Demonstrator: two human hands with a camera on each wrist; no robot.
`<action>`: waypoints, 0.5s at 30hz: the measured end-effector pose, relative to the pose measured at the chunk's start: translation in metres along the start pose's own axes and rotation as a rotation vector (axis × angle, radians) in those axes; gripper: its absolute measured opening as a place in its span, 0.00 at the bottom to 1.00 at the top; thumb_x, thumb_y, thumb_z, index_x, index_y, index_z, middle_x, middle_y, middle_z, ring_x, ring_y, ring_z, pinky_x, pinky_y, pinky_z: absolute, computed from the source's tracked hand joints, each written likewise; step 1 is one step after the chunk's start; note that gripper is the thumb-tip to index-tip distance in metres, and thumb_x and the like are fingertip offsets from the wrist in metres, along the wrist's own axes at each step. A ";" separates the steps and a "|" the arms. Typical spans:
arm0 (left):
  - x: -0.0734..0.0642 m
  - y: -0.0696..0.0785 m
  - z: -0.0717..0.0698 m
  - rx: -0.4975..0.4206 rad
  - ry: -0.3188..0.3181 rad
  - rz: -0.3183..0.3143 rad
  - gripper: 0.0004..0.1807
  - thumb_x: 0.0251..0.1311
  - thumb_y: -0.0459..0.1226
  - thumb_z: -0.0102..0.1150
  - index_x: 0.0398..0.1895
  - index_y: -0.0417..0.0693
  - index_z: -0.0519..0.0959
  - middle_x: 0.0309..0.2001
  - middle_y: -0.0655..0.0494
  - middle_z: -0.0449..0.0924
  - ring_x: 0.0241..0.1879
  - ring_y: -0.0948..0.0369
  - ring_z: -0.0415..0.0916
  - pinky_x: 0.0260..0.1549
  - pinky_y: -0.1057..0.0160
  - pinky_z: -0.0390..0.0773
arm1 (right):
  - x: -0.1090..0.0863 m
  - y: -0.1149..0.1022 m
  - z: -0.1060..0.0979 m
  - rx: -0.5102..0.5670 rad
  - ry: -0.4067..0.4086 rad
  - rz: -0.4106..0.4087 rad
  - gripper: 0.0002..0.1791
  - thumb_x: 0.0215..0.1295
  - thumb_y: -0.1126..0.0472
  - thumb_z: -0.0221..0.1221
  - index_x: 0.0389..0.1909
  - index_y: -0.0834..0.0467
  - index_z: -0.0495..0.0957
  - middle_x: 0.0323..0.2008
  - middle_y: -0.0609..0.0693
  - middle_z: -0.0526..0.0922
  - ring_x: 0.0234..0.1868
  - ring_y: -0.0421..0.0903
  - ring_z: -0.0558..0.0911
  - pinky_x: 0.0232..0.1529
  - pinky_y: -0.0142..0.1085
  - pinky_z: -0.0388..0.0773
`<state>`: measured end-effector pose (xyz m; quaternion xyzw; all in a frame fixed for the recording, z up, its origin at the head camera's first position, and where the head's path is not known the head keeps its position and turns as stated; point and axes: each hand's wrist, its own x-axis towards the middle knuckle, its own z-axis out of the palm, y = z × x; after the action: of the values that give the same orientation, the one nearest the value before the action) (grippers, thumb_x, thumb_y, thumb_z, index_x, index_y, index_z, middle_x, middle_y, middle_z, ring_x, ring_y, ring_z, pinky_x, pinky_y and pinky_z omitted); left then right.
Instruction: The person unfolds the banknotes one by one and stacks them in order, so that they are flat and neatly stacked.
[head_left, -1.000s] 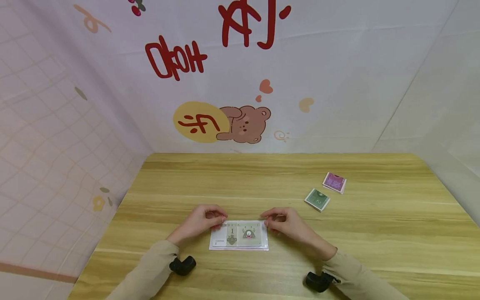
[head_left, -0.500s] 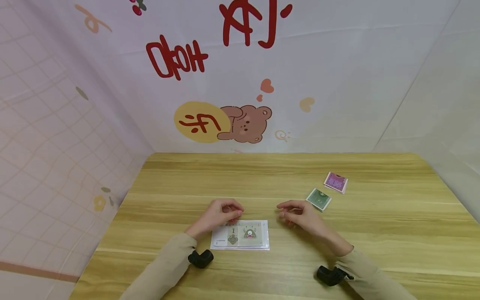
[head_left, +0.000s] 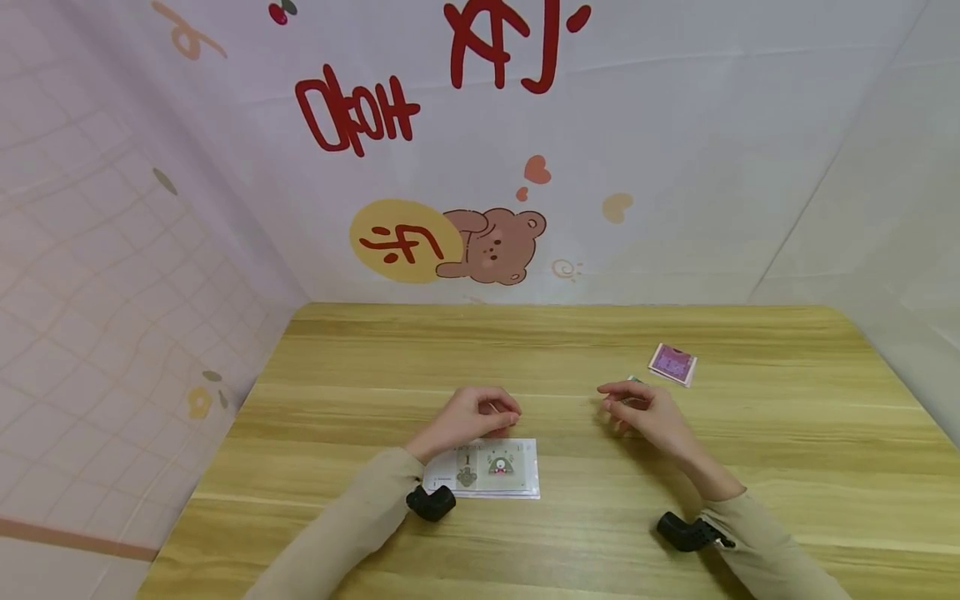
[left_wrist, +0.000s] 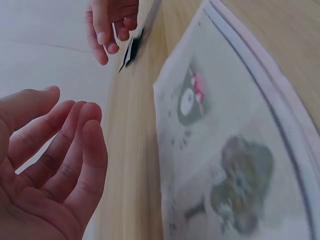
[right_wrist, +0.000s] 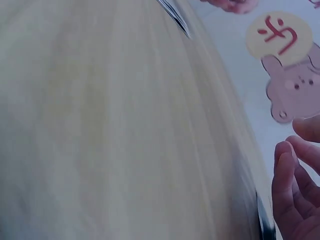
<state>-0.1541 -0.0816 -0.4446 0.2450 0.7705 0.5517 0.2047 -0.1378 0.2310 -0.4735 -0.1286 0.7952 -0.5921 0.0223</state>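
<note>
A pale play banknote (head_left: 498, 471) marked 1 lies flat on other sheets at the table's near middle; in the left wrist view the note (left_wrist: 200, 125) fills the right side. Just above its far edge hovers my left hand (head_left: 472, 417), fingers loosely bent, holding nothing. My right hand (head_left: 651, 417) is over a folded green note (head_left: 636, 380), hiding most of it. From the right wrist, the fingers of the right hand (right_wrist: 295, 190) look relaxed with nothing between them, the green note (right_wrist: 265, 220) low beside them.
A folded purple note (head_left: 672, 364) lies beyond the right hand. The wooden table (head_left: 465, 350) meets a white printed backdrop (head_left: 675, 125) at its far edge. Black wrist cameras (head_left: 431, 502) sit on both sleeves.
Both hands have left the ends of the flat note and moved right and away from the person. The right hand now covers most of the green note. The notes lie where they were.
</note>
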 end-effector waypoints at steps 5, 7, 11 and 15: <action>0.014 0.009 0.015 0.003 -0.033 0.062 0.09 0.64 0.30 0.59 0.42 0.31 0.80 0.33 0.49 0.81 0.32 0.51 0.81 0.33 0.60 0.83 | -0.001 0.005 -0.018 -0.072 0.055 -0.006 0.15 0.65 0.70 0.59 0.50 0.75 0.76 0.37 0.68 0.81 0.29 0.43 0.80 0.26 0.33 0.79; 0.019 0.014 0.021 -0.015 -0.052 0.065 0.09 0.64 0.30 0.59 0.42 0.30 0.80 0.33 0.51 0.80 0.32 0.52 0.80 0.34 0.61 0.82 | -0.002 0.007 -0.026 -0.116 0.087 0.009 0.15 0.64 0.70 0.60 0.50 0.74 0.76 0.40 0.67 0.81 0.32 0.38 0.80 0.29 0.30 0.77; 0.029 0.023 0.036 -0.025 -0.080 0.050 0.09 0.64 0.30 0.59 0.42 0.30 0.80 0.33 0.45 0.81 0.32 0.50 0.80 0.35 0.58 0.82 | -0.002 0.012 -0.040 -0.197 0.140 0.008 0.17 0.64 0.68 0.61 0.51 0.73 0.76 0.41 0.66 0.81 0.36 0.32 0.78 0.34 0.25 0.75; 0.039 0.026 0.053 -0.013 -0.098 0.052 0.07 0.63 0.30 0.60 0.40 0.32 0.81 0.33 0.39 0.81 0.32 0.44 0.80 0.33 0.50 0.81 | -0.001 0.018 -0.056 -0.244 0.182 0.018 0.18 0.64 0.68 0.61 0.51 0.75 0.75 0.41 0.68 0.81 0.36 0.30 0.77 0.35 0.23 0.74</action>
<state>-0.1496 -0.0111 -0.4382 0.2902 0.7494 0.5491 0.2296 -0.1505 0.2880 -0.4740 -0.0691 0.8612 -0.5000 -0.0601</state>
